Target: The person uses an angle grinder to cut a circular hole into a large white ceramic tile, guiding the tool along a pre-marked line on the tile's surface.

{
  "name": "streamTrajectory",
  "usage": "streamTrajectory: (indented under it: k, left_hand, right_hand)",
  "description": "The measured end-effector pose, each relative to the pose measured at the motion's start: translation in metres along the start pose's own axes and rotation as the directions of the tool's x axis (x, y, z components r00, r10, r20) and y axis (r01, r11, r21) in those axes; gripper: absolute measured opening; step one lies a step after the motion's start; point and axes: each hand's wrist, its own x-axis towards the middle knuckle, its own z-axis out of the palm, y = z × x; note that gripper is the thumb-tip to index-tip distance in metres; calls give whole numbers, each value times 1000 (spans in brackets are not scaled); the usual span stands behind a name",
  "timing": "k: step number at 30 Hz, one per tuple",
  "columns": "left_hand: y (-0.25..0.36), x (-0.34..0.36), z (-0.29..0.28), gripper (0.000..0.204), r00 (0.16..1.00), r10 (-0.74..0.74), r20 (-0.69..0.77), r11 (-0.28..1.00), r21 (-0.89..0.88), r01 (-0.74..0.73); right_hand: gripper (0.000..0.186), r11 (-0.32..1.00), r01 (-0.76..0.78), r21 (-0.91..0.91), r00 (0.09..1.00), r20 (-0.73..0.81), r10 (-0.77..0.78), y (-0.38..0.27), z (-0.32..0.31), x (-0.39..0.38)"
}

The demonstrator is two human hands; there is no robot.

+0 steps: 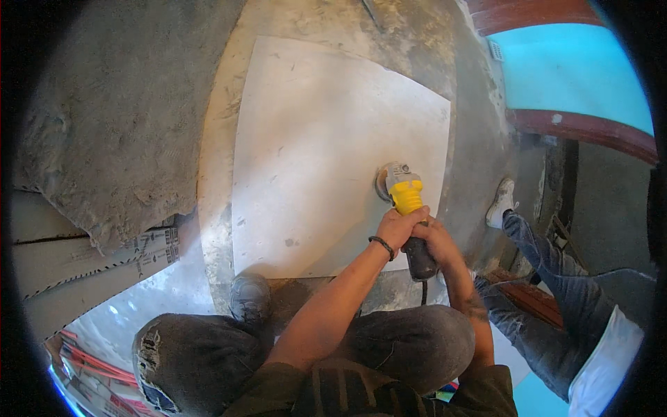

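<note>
A large white square sheet [313, 139] lies on the worn floor before me. Over its lower right area is a yellow and black angle grinder [406, 191], its disc tilted at the sheet's surface; whether the disc touches it, I cannot tell. My left hand [399, 226] grips the grinder's body just behind the yellow part, thumb across it. My right hand [439, 242] holds the black rear body, close against the left. A black cord [424, 295] runs down from the tool toward my bent knees.
A person in jeans and white shoes [577, 306] is at right. Cardboard-like boards [90, 271] and a dusty grey slab [114, 111] lie left; red tubing [97, 361] is at lower left. A turquoise surface with dark red edging [570, 69] is at upper right.
</note>
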Motion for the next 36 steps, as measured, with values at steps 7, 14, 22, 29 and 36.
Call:
streamTrajectory:
  k: [7,14,22,29,36]
  left_hand:
    - [-8,5,-2,36,989,118,-92,856,513,-54]
    - [-9,-3,6,39,985,166,-55,887,444,-125]
    - [7,0,6,39,995,85,-57,874,484,-47]
    - [8,10,5,39,999,-9,-32,938,347,20]
    - [14,16,9,43,996,-48,-73,951,302,68]
  right_hand:
    - [46,960,153,234,986,-95,-134,55,4,3]
    - [45,957,92,276,996,-10,-93,61,-7,6]
    - [37,983,82,165,997,-5,-82,38,-9,8]
    - [35,985,-1,173,1000,-10,3,22,-10,10]
    - [38,991,-49,127,998,35,45,5,-17,9]
